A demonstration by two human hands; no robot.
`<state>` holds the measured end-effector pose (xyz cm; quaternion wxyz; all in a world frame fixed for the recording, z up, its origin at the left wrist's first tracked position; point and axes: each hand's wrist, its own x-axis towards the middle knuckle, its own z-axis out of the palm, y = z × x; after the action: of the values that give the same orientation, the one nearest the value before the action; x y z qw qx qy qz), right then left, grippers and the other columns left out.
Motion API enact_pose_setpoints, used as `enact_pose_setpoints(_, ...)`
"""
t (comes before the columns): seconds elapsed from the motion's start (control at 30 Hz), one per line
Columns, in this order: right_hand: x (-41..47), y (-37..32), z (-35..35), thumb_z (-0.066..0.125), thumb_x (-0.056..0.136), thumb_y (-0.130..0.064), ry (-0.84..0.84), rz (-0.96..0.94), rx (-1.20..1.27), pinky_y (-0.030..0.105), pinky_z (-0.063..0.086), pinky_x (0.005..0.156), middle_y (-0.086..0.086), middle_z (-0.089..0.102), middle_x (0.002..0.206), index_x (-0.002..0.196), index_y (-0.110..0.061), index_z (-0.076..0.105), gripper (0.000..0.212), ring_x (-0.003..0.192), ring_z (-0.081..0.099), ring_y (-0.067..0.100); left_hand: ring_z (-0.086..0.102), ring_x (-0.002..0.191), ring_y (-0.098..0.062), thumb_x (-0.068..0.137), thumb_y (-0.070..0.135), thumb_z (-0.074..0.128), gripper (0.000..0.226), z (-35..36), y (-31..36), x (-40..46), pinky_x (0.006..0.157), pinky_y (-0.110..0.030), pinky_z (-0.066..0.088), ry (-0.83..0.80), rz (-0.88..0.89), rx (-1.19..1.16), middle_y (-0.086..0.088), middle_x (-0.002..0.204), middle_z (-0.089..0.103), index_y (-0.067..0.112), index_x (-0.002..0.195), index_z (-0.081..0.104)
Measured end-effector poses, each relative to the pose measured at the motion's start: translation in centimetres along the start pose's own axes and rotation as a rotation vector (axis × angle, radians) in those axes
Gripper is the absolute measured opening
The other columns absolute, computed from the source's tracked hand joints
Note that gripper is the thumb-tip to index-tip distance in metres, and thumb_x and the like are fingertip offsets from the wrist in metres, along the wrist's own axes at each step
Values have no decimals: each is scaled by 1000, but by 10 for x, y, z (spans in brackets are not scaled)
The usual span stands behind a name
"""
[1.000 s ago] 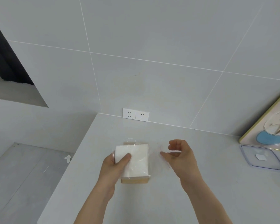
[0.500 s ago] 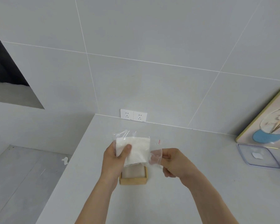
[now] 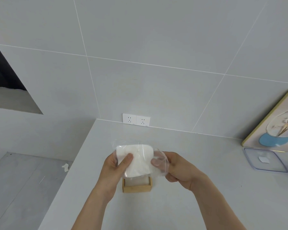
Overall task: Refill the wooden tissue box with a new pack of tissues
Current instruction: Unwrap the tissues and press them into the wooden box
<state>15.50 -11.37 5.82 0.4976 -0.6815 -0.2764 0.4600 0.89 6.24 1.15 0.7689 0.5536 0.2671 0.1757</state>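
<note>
A pack of white tissues [image 3: 138, 161] in a clear plastic wrapper is held in the air above the small open wooden tissue box [image 3: 137, 187], which stands on the grey counter [image 3: 198, 163]. My left hand [image 3: 114, 168] grips the pack's left side, thumb pressed on its top. My right hand [image 3: 177, 168] pinches the loose clear wrapper at the pack's right end. The pack hides the far part of the box.
A double wall socket [image 3: 136, 119] sits behind the counter. At the right a framed picture [image 3: 273, 127] leans on the wall, with a clear plastic lid [image 3: 264, 161] lying before it. The counter's left edge [image 3: 68, 171] drops to a lower floor.
The pack has been lifted off the wooden box, uncovering the box. My right hand, open and apart a second ago, has closed on the wrapper's right end and moved in against the pack.
</note>
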Motion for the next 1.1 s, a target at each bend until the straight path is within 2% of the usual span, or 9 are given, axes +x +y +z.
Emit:
enact_pose_setpoints(0.13,4,2,8,75,90,-36,32,53,52,26,15,49,-3,37,66,79,-18,69,22,59,19,19,74,109,-27,86,32,78,38,-1,-1,0,89,-39,58,-55,2,36,-8,116,79,13,119,71)
enact_pose_setpoints(0.27,10,7,14,80,87,-32,203,114,97,22,19,47,-10,46,56,72,-19,71,22,53,24,14,75,105,-24,82,32,75,34,-4,-3,0,81,-33,61,-72,-2,75,-4,111,80,19,114,74)
enact_pose_setpoints(0.4,13,15,17,79,88,-35,301,108,81,20,22,45,-13,50,54,71,-17,75,25,52,25,15,73,96,-35,90,19,76,12,-19,-13,1,82,-53,60,58,-32,110,-12,103,79,16,101,75)
enact_pose_setpoints(0.5,16,18,21,78,89,-35,365,99,66,18,26,45,-13,53,56,71,-11,72,31,51,30,14,75,82,-26,95,7,67,12,-32,-20,0,65,-32,63,126,-42,124,-8,94,81,15,99,76)
enact_pose_setpoints(0.57,19,20,23,77,90,-31,410,71,37,17,27,47,-9,46,57,64,-10,60,37,51,32,13,73,73,-22,95,8,67,11,-41,-22,0,60,-27,59,189,-53,105,-7,91,82,15,98,75)
enact_pose_setpoints(0.7,24,20,27,75,90,-28,481,36,28,29,28,61,7,42,74,87,11,51,46,65,36,19,71,66,-19,95,9,68,10,-63,-26,-1,60,-29,58,299,-77,75,-6,88,81,14,100,73)
enact_pose_setpoints(0.9,29,24,36,66,92,-27,577,71,99,33,44,75,10,73,89,95,-7,71,21,81,62,17,67,68,-26,99,11,63,8,-99,-44,-5,66,-35,56,435,-184,32,-9,91,76,13,103,70)
enact_pose_setpoints(1.0,29,31,39,65,94,-26,608,79,99,35,47,75,15,72,99,94,-10,70,17,83,62,19,65,70,-25,99,15,64,11,-120,-61,-8,69,-34,56,561,-291,-28,-9,90,73,9,107,68)
enact_pose_setpoints(1.1,29,41,45,65,97,-24,616,109,122,51,62,84,19,71,103,99,-7,68,17,92,69,31,64,72,-24,100,6,56,19,-136,-81,-11,71,-32,52,614,-404,-32,-10,91,70,5,116,66)
